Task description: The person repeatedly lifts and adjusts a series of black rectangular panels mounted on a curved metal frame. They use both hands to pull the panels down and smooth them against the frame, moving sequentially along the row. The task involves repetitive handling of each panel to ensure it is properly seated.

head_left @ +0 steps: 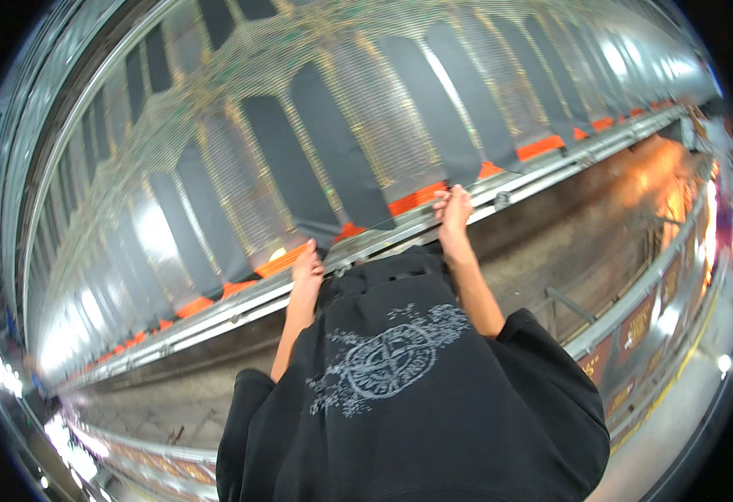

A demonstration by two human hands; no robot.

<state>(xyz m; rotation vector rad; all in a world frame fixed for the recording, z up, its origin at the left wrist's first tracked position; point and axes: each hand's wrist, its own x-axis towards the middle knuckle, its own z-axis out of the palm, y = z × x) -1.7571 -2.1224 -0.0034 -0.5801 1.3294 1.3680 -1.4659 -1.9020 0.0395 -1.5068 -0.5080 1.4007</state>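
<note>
Several long black panels lie in slanting rows under or within a shiny, see-through sheet with a fine grid and yellowish lines (375,109). My left hand (305,272) is at the near edge of the work surface, fingers together at the lower corner of one black panel (287,167), beside an orange strip (281,261). Farther right, my right hand (454,209) is raised at the same edge, fingers curled by the lower end of another black panel (433,109). Whatever its fingertips hold, if anything, is too small to make out.
A metal rail (500,201) runs along the near edge, close to my body. Below it lies a brown, dusty-looking surface (533,243). A curved-looking barrier with brown panels (634,326) stands at the lower right, beside a grey floor with a yellow line (676,381).
</note>
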